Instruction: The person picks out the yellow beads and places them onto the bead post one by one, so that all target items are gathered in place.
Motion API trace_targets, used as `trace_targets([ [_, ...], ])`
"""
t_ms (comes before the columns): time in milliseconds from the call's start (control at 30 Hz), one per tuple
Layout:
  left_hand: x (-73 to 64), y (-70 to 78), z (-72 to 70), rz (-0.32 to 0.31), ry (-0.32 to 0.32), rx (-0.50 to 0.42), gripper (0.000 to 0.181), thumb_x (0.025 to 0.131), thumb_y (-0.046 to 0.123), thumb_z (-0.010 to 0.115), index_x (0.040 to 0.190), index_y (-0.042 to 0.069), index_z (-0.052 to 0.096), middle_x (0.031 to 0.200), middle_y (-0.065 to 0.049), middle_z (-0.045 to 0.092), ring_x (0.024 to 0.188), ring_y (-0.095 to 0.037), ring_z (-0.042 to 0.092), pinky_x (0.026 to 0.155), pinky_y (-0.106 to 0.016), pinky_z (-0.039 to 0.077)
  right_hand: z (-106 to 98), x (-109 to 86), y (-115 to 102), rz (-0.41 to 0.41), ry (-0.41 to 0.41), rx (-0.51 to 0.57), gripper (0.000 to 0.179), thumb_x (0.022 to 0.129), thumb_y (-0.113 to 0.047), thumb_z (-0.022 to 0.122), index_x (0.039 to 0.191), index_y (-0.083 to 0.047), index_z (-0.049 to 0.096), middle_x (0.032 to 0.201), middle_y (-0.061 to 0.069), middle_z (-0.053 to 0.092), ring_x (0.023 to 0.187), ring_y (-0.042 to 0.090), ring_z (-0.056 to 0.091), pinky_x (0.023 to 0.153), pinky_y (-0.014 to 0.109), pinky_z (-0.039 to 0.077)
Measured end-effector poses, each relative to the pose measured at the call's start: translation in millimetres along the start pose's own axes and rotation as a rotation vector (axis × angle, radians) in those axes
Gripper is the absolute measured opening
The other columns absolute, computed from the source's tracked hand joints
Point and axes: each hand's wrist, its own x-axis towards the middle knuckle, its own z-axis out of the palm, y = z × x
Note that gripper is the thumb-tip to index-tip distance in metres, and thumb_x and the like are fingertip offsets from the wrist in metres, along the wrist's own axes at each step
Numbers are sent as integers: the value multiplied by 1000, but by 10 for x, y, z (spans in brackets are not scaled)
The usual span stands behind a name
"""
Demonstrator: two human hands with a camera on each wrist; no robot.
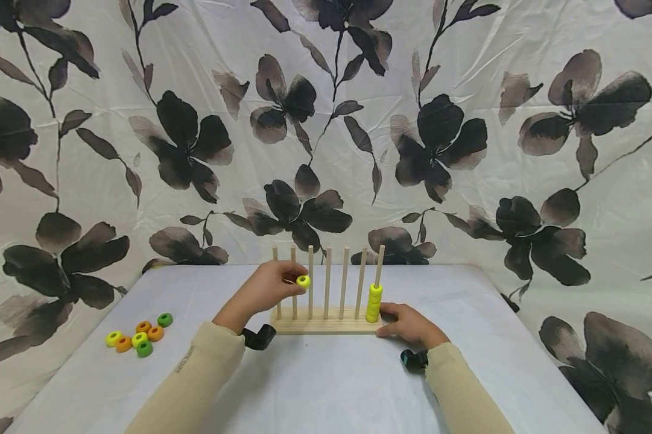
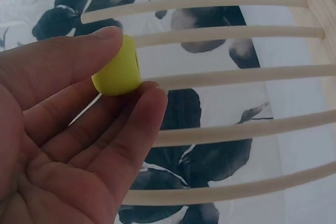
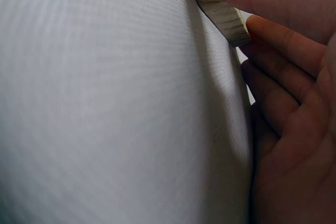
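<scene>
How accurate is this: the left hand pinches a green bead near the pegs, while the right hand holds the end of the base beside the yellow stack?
Not quite: the bead is yellow, not green, as the left wrist view shows. The left hand does pinch it near the pegs, and the right hand holds the end of the base beside the yellow stack.

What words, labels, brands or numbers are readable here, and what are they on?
Left sleeve: small dark lettering near the cuff, too small and blurred to read.
I see no other lettering, including on the held bead or the rack.
</scene>
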Motion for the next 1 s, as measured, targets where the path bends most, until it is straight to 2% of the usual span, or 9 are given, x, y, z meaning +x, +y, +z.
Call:
trace_targets([
  [433,95,209,20,69,-21,23,35,86,13,72,120,7,67,114,-7,69,103,-18,66,88,-35,56,1,9,8,-18,6,-9,75,75,-33,81,141,-14,51,148,9,48,141,34,37,115,59,26],
  [633,164,367,-8,75,-29,34,36,86,13,72,121,8,67,112,-6,69,101,-17,66,87,-33,57,-13,-8,-9,-31,12,-17,75,75,-33,81,141,-13,51,147,9,48,141,34,37,115,58,26],
  [867,234,535,-45,128,-30,30,37,86,12,73,122,6,66,114,-5,69,102,-17,67,87,-32,57,-10,-8,-6,-35,3,0,76,75,-32,81,141,-13,51,148,10,48,142,35,36,116,58,25],
  [1000,282,606,-67,139,-46,49,35,87,13,72,121,8,67,113,-4,69,101,-15,66,87,-32,57,-9,4,5,-31,2,-7,76,75,-33,82,141,-13,51,147,9,48,141,34,36,116,58,25],
])
